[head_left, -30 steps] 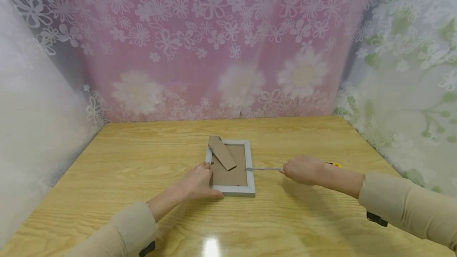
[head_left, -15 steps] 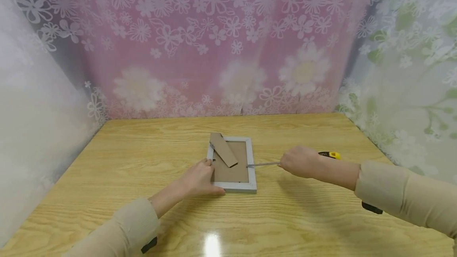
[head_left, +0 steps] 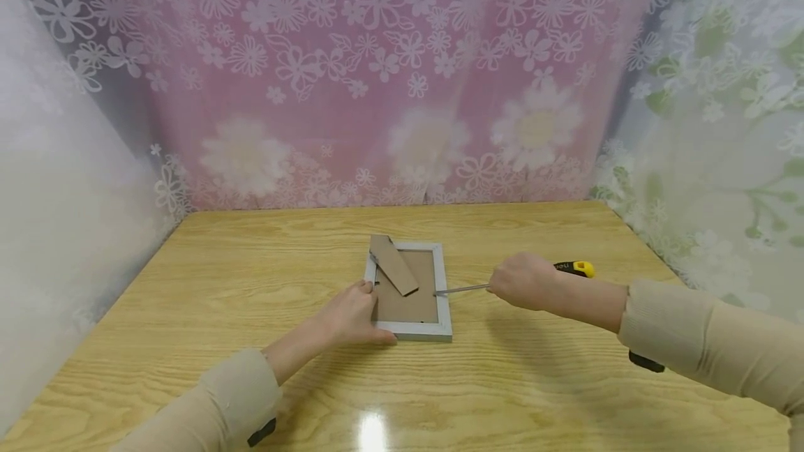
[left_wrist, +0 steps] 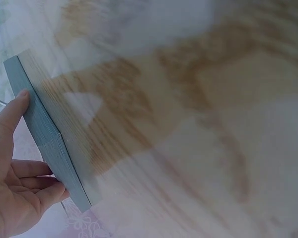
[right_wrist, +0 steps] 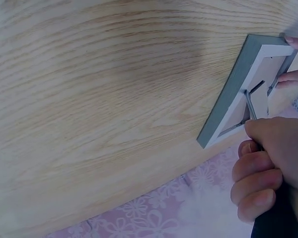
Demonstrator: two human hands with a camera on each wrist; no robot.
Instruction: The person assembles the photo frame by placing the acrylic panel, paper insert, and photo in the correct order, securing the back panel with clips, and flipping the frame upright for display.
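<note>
A picture frame [head_left: 444, 312] with a pale grey-white border lies face down on the table, its brown backing board [head_left: 402, 307] showing. A brown stand leg [head_left: 394, 268] slants across the upper left of that board. My left hand [head_left: 349, 316] grips the frame's near left corner, thumb on the near edge and fingers on the left side. With curled fingers my right hand [head_left: 521, 282] holds a screwdriver [head_left: 574, 268] by its black and yellow handle. Its metal shaft points left, and the tip [right_wrist: 246, 92] is at the inner edge of the frame's right border.
The wood-grain table [head_left: 251, 264] carries the frame. A pink flowered curtain [head_left: 402, 89] stands along the back edge, with pale patterned cloth [head_left: 722, 124] on the right and white cloth [head_left: 75, 194] on the left.
My right hand has shifted slightly left and up, so more of the screwdriver's handle shows and its shaft slants. The left hand keeps its grip on the picture frame.
</note>
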